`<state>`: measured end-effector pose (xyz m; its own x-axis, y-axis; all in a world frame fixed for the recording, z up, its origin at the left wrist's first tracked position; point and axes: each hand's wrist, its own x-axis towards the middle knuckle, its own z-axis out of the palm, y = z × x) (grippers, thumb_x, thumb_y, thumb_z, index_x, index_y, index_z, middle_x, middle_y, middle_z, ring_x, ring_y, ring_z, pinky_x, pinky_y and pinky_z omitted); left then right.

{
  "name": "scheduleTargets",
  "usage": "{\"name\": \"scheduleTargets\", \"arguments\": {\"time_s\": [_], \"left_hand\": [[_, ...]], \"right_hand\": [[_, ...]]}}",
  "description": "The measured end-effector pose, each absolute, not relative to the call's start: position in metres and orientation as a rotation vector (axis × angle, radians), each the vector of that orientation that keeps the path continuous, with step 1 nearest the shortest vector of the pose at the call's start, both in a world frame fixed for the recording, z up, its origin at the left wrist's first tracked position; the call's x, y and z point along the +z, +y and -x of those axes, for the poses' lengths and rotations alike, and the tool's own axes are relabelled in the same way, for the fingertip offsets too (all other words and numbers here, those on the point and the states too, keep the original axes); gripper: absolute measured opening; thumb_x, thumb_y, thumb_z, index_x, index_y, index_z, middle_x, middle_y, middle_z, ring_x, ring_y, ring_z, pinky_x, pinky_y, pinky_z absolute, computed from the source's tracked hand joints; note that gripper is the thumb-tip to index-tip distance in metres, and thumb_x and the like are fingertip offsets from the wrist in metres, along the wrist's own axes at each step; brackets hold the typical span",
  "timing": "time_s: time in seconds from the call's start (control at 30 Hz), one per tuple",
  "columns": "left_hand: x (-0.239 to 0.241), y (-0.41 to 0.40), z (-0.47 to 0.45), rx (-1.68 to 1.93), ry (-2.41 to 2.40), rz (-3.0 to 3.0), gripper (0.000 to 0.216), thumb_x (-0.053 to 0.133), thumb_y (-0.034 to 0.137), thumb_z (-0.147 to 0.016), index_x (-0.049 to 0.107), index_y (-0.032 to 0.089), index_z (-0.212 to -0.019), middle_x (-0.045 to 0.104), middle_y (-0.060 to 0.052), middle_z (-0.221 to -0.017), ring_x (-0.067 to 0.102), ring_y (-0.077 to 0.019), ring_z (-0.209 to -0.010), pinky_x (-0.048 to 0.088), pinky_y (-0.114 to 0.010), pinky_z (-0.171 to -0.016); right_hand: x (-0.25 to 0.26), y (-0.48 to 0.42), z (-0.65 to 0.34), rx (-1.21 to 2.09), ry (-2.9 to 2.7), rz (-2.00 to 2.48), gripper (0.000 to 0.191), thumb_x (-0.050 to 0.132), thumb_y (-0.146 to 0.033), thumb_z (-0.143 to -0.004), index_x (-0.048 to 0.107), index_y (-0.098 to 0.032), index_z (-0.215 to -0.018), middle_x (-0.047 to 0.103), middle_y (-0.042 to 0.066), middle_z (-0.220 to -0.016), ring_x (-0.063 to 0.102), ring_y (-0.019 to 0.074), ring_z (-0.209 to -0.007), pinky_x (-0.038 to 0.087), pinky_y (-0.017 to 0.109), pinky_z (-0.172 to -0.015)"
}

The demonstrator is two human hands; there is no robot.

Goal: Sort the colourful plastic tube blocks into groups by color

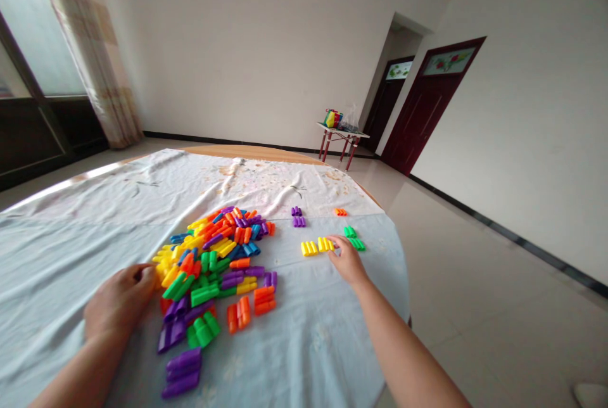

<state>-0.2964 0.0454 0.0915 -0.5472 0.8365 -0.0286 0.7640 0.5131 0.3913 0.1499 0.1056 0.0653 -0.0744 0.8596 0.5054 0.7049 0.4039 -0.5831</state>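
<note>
My right hand [346, 260] pinches a yellow plastic toy block [325, 244] made of joined tubes, at the cloth's surface. Just left of it lies a matching yellow block [309, 248]. Two green blocks [354, 238] sit right behind my fingers. Over on the left, my left hand [118, 299] rests against the edge of a large mixed pile of blocks [209, 262], beside its yellow pieces. Its fingers are curled in, and whatever they hold is hidden. Purple, green and orange blocks lie at the pile's near side, including a purple block [182, 372] closest to me.
Two purple blocks [297, 216] and an orange block [341, 212] lie farther back on the tablecloth [304, 332]. The table's rounded edge runs along the right. A small side table [344, 132] with bags stands by the far wall, near a dark red door [430, 104].
</note>
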Motion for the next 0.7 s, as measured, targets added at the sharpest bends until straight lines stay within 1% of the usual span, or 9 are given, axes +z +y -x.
{"name": "scheduleTargets", "arguments": {"time_s": [0.07, 0.2, 0.47, 0.7], "left_hand": [[0.089, 0.047, 0.298, 0.507, 2.544, -1.367, 0.054, 0.023, 0.052, -0.08, 0.058, 0.025, -0.111, 0.062, -0.011, -0.108, 0.056, -0.0295, -0.095, 0.038, -0.03, -0.06], [0.087, 0.048, 0.3, 0.519, 2.543, -1.382, 0.054, 0.023, 0.052, -0.08, 0.058, 0.025, -0.111, 0.062, -0.011, -0.107, 0.056, -0.0294, -0.095, 0.038, -0.03, -0.061], [0.087, 0.047, 0.298, 0.523, 2.541, -1.378, 0.053, 0.024, 0.051, -0.08, 0.058, 0.025, -0.11, 0.062, -0.011, -0.107, 0.056, -0.0293, -0.095, 0.037, -0.031, -0.061], [0.088, 0.046, 0.299, 0.515, 2.536, -1.37, 0.053, 0.024, 0.051, -0.08, 0.058, 0.024, -0.111, 0.062, -0.011, -0.108, 0.056, -0.0295, -0.095, 0.037, -0.03, -0.061]], "right_hand": [[0.06, 0.116, -0.153, 0.215, -1.843, 1.375, 0.04, 0.049, -0.004, -0.068, 0.062, -0.016, -0.104, 0.062, 0.01, -0.106, 0.056, 0.0207, -0.099, 0.048, 0.037, -0.085], [0.05, 0.123, -0.152, 0.219, -1.869, 1.389, 0.039, 0.049, -0.002, -0.066, 0.064, -0.015, -0.1, 0.065, 0.009, -0.1, 0.059, 0.0208, -0.095, 0.047, 0.038, -0.088], [0.048, 0.115, -0.145, 0.227, -1.909, 1.361, 0.039, 0.051, -0.005, -0.068, 0.063, -0.018, -0.103, 0.065, 0.007, -0.104, 0.058, 0.0197, -0.097, 0.046, 0.036, -0.089], [0.045, 0.114, -0.141, 0.207, -1.884, 1.343, 0.037, 0.052, -0.007, -0.068, 0.063, -0.017, -0.102, 0.064, 0.008, -0.104, 0.058, 0.0207, -0.096, 0.047, 0.038, -0.088]]}}
